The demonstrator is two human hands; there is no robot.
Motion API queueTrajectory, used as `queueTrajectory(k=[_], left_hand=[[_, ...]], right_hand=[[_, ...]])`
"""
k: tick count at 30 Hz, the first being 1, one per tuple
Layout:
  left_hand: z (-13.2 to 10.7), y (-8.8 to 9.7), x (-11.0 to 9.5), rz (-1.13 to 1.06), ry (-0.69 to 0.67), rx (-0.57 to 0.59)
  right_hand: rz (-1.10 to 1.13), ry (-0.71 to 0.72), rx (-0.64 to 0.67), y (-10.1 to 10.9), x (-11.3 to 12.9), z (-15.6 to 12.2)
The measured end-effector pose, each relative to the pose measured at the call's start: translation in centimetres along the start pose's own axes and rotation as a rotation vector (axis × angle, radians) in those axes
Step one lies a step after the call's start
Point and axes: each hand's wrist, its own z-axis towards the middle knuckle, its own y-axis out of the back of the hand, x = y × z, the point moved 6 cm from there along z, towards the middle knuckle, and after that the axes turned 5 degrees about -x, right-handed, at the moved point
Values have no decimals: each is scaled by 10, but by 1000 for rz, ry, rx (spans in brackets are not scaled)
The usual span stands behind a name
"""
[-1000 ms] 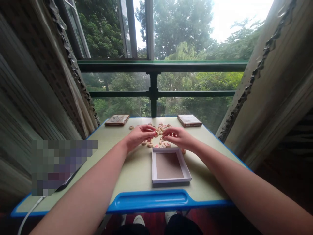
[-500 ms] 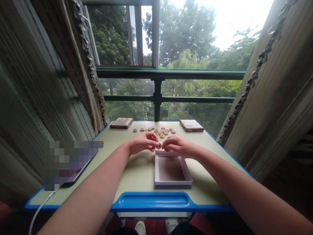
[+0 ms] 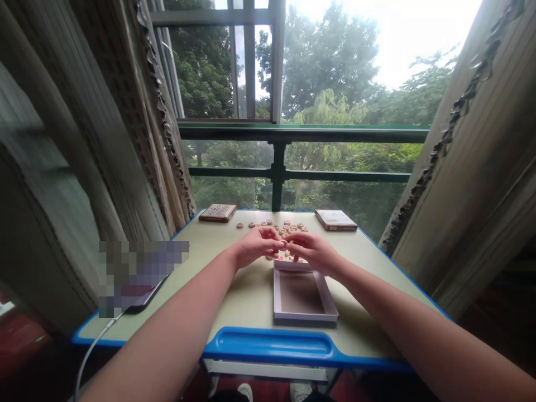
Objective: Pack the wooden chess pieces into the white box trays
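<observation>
Over the far end of a white open box (image 3: 277,296), my two hands come together at a round wooden Chinese chess piece (image 3: 283,244). My left hand (image 3: 258,245) pinches it between thumb and fingers. From the other side, the thumb and fingers of my right hand (image 3: 312,250) close on the same piece. Several more pieces with red and dark marks (image 3: 290,258) show just under my fingers at the box's far rim, partly hidden by my hands. Beyond my hands lie several loose Chinese chess pieces (image 3: 287,228) on the table.
The pale table (image 3: 234,304) has a blue edge with a moulded tray (image 3: 274,339). Two flat boxes (image 3: 218,213) (image 3: 336,219) lie at the far corners. A blurred-out device (image 3: 144,279) with a white cable (image 3: 90,346) is on the left. Curtains (image 3: 104,139) hang on both sides.
My right fingers have moved left from the pieces at the box rim to meet the piece in my left hand. The whole view has shifted slightly.
</observation>
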Motion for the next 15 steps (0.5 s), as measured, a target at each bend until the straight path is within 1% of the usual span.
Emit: queueTrajectory(k=[3, 5, 7, 9, 10, 11, 12, 14, 15], left_hand=[[-1, -5, -2, 69, -23, -6], [-5, -8, -6, 232, -52, -30], [-14, -8, -19, 548, -182, -138], [-28, -10, -34, 944, -353, -265], [-35, -12, -37, 1107, -405, -288], [-41, -14, -37, 1228, -426, -286], [-47, -14, -33, 1309, -416, -267], [-54, -9, -23, 1398, -365, -246], [-57, -5, -17, 1437, -338, -264]], right_hand=[[-56, 2, 4, 4, 1, 1], [-142, -8, 6, 8, 0, 1], [-275, 17, 49, 7, 2, 0], [-414, 76, 141, 0, 6, -4], [-475, 106, 185, -5, 8, -8], [-531, 133, 216, -10, 9, -11], [-583, 155, 234, -14, 9, -14], [-677, 198, 237, -20, 9, -19], [-716, 219, 234, -22, 9, -20]])
